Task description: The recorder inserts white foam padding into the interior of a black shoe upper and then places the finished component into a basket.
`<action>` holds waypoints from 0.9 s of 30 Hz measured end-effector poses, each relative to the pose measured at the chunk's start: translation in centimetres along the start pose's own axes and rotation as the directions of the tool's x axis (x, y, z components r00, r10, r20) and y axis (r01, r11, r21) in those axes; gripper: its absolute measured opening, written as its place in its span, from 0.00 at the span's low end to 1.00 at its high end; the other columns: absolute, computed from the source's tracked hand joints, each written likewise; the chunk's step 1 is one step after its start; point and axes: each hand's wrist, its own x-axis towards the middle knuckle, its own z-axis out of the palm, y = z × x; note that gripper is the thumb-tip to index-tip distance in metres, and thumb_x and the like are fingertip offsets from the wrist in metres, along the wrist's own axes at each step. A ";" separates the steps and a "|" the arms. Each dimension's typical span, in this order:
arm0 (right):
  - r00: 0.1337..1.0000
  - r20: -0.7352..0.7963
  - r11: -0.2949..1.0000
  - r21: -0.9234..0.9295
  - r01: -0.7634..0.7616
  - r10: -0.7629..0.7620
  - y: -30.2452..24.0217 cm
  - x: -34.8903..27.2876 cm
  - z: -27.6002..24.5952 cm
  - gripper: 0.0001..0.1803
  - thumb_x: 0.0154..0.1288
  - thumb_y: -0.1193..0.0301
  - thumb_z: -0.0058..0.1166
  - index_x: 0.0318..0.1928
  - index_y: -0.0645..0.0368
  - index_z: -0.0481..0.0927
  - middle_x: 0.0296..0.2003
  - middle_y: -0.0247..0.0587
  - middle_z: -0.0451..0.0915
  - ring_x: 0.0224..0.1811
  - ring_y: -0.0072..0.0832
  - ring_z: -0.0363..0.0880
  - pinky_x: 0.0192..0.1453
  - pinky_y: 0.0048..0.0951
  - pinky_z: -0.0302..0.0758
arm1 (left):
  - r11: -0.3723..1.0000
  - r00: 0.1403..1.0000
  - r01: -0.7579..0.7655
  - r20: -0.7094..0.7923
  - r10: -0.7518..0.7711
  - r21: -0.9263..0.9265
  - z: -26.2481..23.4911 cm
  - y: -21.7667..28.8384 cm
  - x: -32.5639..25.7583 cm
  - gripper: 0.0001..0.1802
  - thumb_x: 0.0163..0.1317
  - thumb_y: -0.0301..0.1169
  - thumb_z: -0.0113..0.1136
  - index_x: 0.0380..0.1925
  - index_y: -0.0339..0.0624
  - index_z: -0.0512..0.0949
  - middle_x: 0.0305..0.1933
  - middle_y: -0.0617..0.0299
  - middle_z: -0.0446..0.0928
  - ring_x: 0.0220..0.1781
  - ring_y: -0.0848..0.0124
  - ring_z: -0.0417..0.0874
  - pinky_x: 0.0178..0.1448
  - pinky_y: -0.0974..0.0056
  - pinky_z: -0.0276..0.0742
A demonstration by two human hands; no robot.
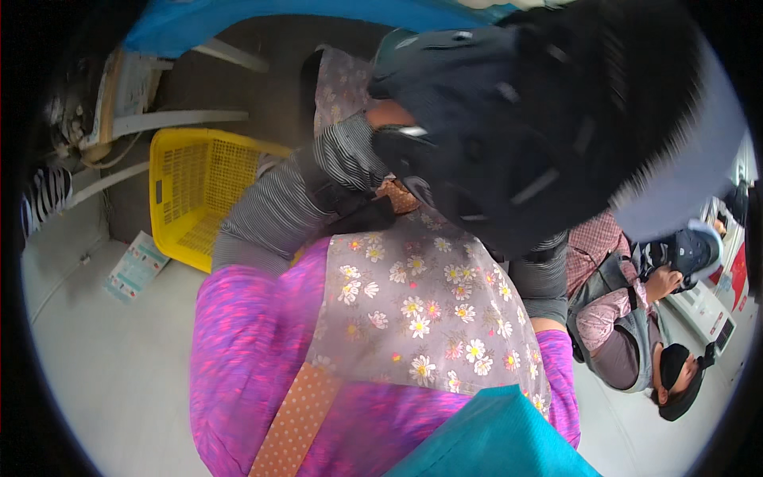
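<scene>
A large bundle of dark fabric point(509, 135) fills the upper middle and right, blurred by motion. Its rounded panels, eyelets and pale stitched bits look like dark caps stacked together. My left hand point(389, 115) goes in under the bundle's left side and appears closed on it; the fingertips are covered by the fabric. The left forearm wears a grey striped sleeve cover point(274, 203). My right forearm, in a matching sleeve cover point(540, 278), runs up behind the bundle, which hides the right hand. Below the bundle lies my flowered grey apron point(421, 310).
A yellow plastic basket point(195, 191) stands left of my left forearm, with a printed sheet point(135, 266) on the floor beside it. White frame legs point(179, 122) are behind. At right a seated co-worker point(624, 318) handles a dark cap-like item point(687, 250) near a white device point(703, 310). Blue cloth point(238, 17) hangs at the top.
</scene>
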 end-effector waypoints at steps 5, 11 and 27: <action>0.976 -0.034 0.825 -0.542 0.161 -0.213 0.5 3.8 2.4 0.09 0.67 0.70 0.60 0.41 0.61 0.74 0.18 0.49 0.74 0.18 0.47 0.75 0.21 0.37 0.69 | 0.997 0.992 0.055 -0.119 -0.049 0.048 -0.2 -0.7 -0.5 0.25 0.71 0.41 0.53 0.61 0.36 0.71 0.58 0.56 0.76 0.57 0.69 0.78 0.60 0.66 0.74; 0.971 -0.051 0.920 -0.334 0.206 -0.236 -1.2 4.4 3.3 0.22 0.62 0.65 0.65 0.51 0.57 0.71 0.26 0.49 0.80 0.29 0.47 0.81 0.30 0.39 0.75 | 0.969 0.955 0.073 -0.298 0.001 0.236 0.4 0.7 0.5 0.30 0.73 0.51 0.49 0.59 0.35 0.72 0.56 0.56 0.77 0.55 0.69 0.79 0.58 0.66 0.74; 0.961 0.094 0.866 -0.416 0.276 -0.260 -2.5 4.4 2.8 0.14 0.64 0.66 0.59 0.40 0.59 0.67 0.18 0.45 0.77 0.21 0.45 0.79 0.23 0.39 0.73 | 0.948 0.949 0.113 -0.316 -0.013 0.299 -0.2 5.5 0.4 0.33 0.75 0.57 0.38 0.57 0.37 0.72 0.54 0.58 0.78 0.53 0.65 0.79 0.58 0.62 0.72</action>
